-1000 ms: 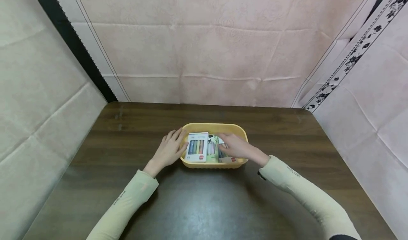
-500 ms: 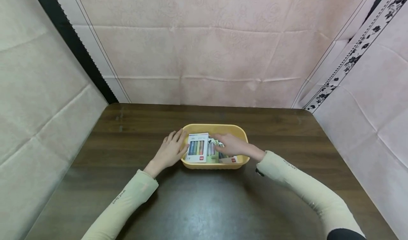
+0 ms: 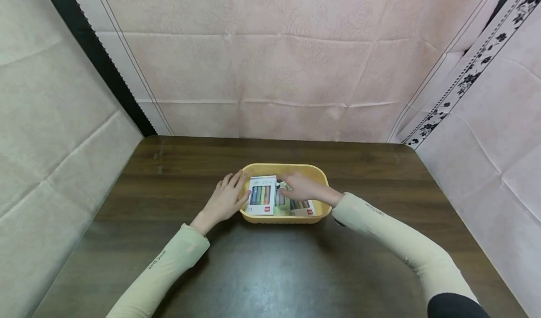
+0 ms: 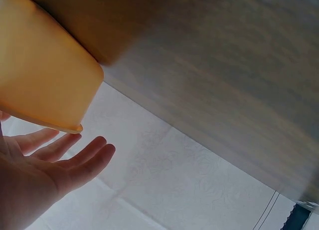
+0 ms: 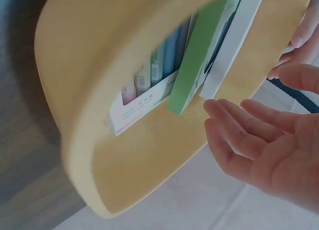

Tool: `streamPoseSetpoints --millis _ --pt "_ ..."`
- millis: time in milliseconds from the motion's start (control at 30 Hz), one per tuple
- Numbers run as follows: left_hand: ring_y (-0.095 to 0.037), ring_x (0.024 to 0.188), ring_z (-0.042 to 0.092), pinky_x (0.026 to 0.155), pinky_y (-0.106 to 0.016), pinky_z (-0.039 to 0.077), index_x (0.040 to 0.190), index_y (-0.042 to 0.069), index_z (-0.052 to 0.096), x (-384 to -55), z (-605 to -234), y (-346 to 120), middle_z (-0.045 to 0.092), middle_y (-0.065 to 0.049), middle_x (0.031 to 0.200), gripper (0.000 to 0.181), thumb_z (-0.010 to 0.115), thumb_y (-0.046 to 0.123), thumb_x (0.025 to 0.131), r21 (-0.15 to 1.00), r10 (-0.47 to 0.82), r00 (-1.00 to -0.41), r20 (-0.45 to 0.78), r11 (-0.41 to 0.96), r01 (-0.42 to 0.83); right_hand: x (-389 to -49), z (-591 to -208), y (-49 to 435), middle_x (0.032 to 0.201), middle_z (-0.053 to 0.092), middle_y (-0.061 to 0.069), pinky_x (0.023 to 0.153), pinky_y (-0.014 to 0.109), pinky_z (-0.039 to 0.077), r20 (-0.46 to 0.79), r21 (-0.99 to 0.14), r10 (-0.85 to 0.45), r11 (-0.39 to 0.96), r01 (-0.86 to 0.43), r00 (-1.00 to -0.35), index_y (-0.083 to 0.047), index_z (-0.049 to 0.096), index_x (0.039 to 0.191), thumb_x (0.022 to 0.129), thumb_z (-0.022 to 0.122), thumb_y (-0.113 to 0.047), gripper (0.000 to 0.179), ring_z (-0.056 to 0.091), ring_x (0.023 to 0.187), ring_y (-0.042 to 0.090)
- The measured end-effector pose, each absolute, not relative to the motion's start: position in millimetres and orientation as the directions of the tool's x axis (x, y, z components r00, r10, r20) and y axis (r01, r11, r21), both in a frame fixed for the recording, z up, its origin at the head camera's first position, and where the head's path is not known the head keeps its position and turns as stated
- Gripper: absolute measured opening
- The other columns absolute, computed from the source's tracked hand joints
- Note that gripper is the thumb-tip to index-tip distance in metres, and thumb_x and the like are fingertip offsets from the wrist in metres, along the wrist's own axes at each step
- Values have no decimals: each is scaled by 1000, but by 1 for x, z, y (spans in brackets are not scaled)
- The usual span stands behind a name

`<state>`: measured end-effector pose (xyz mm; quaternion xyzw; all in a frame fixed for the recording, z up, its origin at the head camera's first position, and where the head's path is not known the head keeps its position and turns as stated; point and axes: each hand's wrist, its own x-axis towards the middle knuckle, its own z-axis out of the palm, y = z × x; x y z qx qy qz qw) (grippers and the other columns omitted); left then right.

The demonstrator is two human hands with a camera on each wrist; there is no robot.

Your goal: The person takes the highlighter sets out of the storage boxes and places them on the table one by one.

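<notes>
A yellow plastic basket (image 3: 285, 219) stands on the table with three boxes of pens or markers side by side inside. The left one is a white box (image 3: 261, 196) with a window of coloured barrels, the middle one a green box (image 3: 282, 209), and the right one a white-edged box (image 3: 302, 212). My left hand (image 3: 224, 197) lies at the basket's left rim, fingers fairly straight; the left wrist view shows the fingers (image 4: 60, 145) by that rim. Over the green and right boxes hovers my right hand (image 3: 305, 187), fingers loosely extended, holding nothing; whether its fingertips touch a box is unclear.
The dark wooden table (image 3: 270, 271) extends around the basket on all sides. Pale patterned cloth (image 3: 270, 73) hangs behind the table and along both sides. Light sleeves cover both forearms.
My right hand has shifted a little to the left over the boxes, so more of the right box shows. My left hand stays at the basket's rim.
</notes>
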<state>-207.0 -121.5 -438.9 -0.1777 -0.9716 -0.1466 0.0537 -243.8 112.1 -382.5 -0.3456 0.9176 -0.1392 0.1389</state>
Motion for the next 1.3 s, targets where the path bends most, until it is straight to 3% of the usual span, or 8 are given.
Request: streamPoseSetpoints --millis 267,400,500,600,700,833,1300 --pt "-39 126 33 97 -56 30 139 8 31 -207 -439 -122 32 -15 143 56 38 40 93 259 335 -928 164 893 368 -244 -378 98 128 52 13 94 38 42 -205 -328 -634 763 -558 -746 -3 43 131 90 48 -24 46 54 111 23" --pt "-39 125 34 97 -56 31 138 8 32 -207 -437 -121 32 -15 142 55 40 37 92 263 335 -927 169 891 370 -243 -382 94 120 57 13 82 33 48 -207 -316 -635 764 -563 -745 -3 43 131 89 50 -24 47 61 84 16" --pt "-39 126 34 97 -56 31 138 8 32 -206 -436 -121 32 -15 142 55 40 37 92 266 335 -928 164 891 369 -243 -386 92 114 60 13 70 29 48 -192 -291 -638 763 -578 -746 -3 43 130 89 51 -23 47 56 67 12" --pt "-39 126 34 97 -56 31 138 7 32 -206 -435 -121 32 -15 143 55 40 37 92 268 335 -928 160 891 368 -243 -389 90 115 60 14 67 30 48 -171 -255 -644 760 -598 -745 -2 43 130 88 51 -22 47 57 71 13" --pt "-39 126 34 97 -56 31 138 7 32 -206 -435 -121 32 -15 143 55 40 37 92 272 334 -929 159 890 366 -243 -391 88 121 56 14 83 36 46 -142 -171 -642 765 -620 -753 -3 44 130 88 51 -23 46 58 93 21" --pt "-39 126 34 97 -56 31 138 7 32 -206 -436 -122 32 -16 143 55 40 37 92 275 333 -929 163 889 367 -246 -394 85 124 53 14 98 46 36 -118 -60 -634 772 -632 -764 -5 45 129 88 50 -25 45 49 115 29" --pt "-38 125 35 97 -56 32 138 6 32 -206 -436 -120 33 -16 142 56 42 36 92 270 330 -929 169 891 365 -253 -407 78 125 51 11 95 46 37 -174 90 -632 753 -651 -755 -7 43 130 90 46 -35 49 46 115 27"
